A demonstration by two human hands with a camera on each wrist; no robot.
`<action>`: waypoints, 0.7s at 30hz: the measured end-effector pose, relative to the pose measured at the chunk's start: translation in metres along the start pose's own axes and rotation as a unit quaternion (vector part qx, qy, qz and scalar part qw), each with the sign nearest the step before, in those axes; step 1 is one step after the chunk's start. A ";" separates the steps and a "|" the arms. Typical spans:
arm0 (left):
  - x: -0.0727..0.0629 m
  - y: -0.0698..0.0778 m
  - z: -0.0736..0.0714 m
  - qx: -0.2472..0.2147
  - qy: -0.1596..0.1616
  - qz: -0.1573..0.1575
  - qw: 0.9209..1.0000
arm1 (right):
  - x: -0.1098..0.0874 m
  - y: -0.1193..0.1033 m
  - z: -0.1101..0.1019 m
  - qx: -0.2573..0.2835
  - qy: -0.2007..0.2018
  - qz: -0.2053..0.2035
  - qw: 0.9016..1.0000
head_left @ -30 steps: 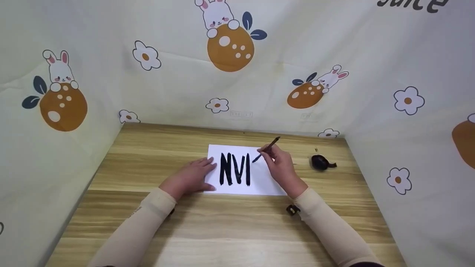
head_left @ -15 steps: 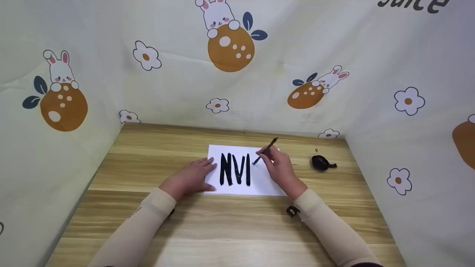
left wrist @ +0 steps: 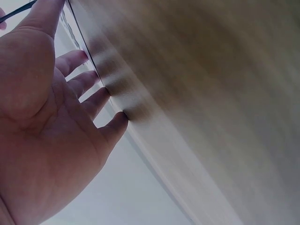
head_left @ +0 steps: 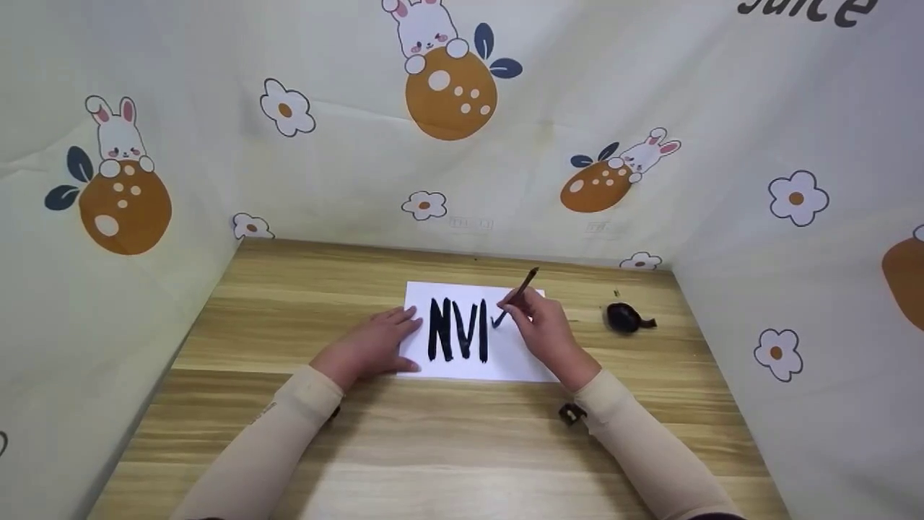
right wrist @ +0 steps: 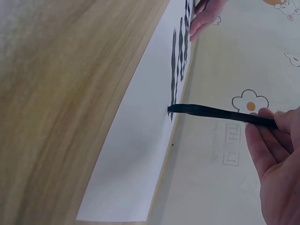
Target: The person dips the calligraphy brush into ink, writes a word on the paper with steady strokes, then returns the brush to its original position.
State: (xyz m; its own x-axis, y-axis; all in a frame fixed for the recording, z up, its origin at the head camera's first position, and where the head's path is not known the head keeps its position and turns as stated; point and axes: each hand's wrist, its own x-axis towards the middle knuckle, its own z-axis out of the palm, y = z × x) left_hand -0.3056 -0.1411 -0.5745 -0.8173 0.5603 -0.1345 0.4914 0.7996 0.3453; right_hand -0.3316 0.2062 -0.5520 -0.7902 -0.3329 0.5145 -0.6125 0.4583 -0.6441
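My right hand [head_left: 550, 331] pinches a dark paintbrush [head_left: 523, 284] by its handle, the handle slanting up to the right. Its black bristle tip meets the white paper [head_left: 523, 361] just right of the last painted stroke. Bold black letters [head_left: 459, 331] reading NVI stand on the sheet. In the right wrist view the brush [right wrist: 206, 111] reaches across to the paper [right wrist: 131, 154], fingers round the handle. My left hand [head_left: 367, 342] rests with spread fingers on the sheet's left edge; the left wrist view shows this hand [left wrist: 51, 117] from the palm side, fingertips along the table.
A small dark round dish [head_left: 622, 318] with a short handle or spout sits on the wooden table [head_left: 404, 448], right of the paper. Near my right cuff is a small black device [head_left: 572, 414]. Printed fabric walls [head_left: 339, 166] rise at the back and both sides.
The brush tip has moved slightly down the sheet, and a short dark mark now shows beside the last stroke. My right hand shifted a little with it; my left hand has stayed put.
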 end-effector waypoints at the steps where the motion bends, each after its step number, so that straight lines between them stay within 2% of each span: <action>1: 0.000 0.000 0.000 0.001 0.000 0.001 1.000 | -0.001 0.000 -0.001 0.001 -0.004 0.001 1.000; 11: 0.001 0.002 -0.001 0.001 0.015 0.011 1.000 | -0.007 -0.003 -0.001 0.026 -0.006 0.004 1.000; 21: 0.000 0.002 -0.003 -0.001 0.011 0.011 1.000 | -0.009 -0.009 -0.003 0.009 -0.017 0.006 1.000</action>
State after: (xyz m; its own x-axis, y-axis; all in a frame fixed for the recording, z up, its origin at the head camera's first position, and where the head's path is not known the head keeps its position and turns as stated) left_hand -0.3053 -0.1397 -0.5712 -0.8124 0.5734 -0.1058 0.5096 0.7865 0.3490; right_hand -0.3185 0.2077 -0.5491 -0.7972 -0.3553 0.4881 -0.6035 0.4475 -0.6600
